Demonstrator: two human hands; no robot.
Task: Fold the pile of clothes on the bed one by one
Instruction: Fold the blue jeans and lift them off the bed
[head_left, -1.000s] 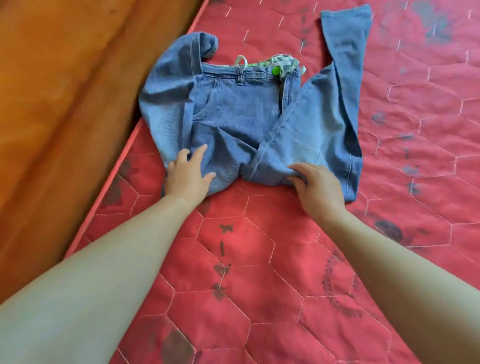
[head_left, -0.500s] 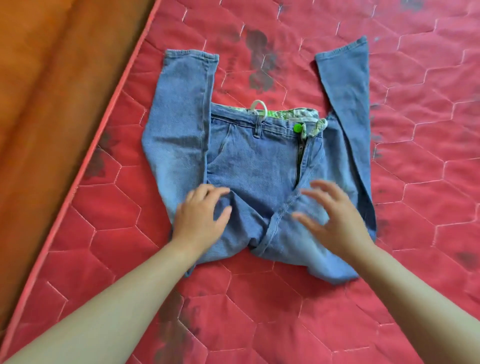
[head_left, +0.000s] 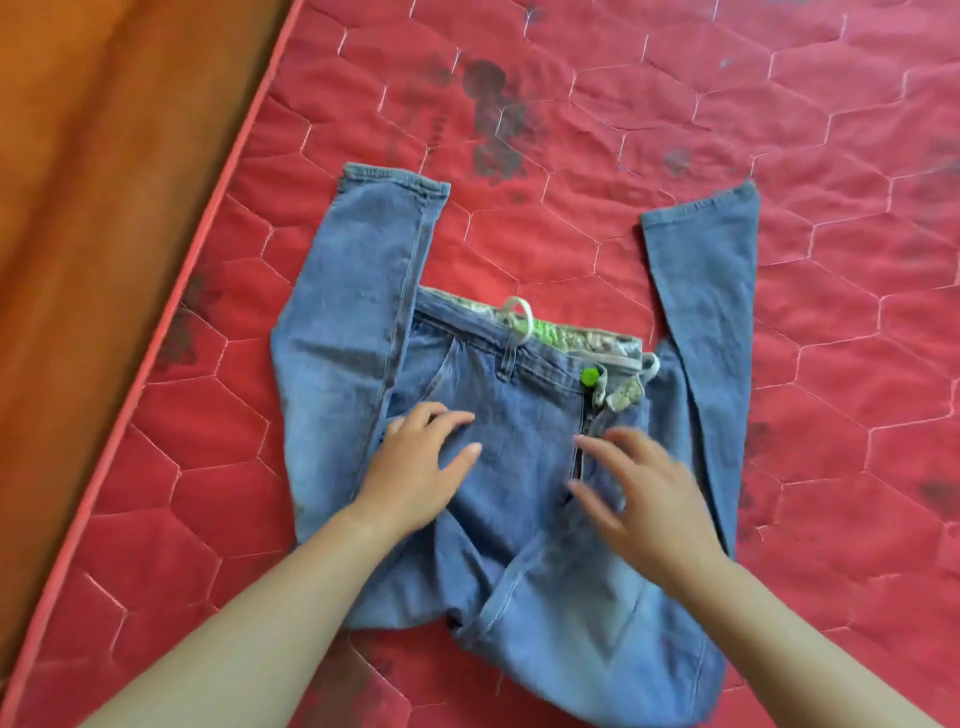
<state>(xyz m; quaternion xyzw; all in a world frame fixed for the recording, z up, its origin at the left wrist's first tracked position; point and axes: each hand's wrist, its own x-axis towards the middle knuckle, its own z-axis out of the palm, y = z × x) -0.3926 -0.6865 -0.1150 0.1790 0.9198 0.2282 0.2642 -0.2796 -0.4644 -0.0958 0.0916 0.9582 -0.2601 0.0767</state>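
Note:
A pair of blue jeans lies on the red quilted mattress. Both legs are folded up and point away from me, one at each side of the waistband, which has a green button and patterned lining. My left hand rests flat on the left front of the jeans with fingers spread. My right hand is over the zipper area with straight, spread fingers, blurred; I cannot tell if it touches the denim. Neither hand grips anything.
The mattress edge with pink piping runs diagonally at the left. Beyond it is an orange-brown wooden surface. Dark printed marks dot the mattress cover.
Both hands let go of the lower fold and moved up onto the front of the jeans. The camera view shifted, so the jeans sit lower in frame.

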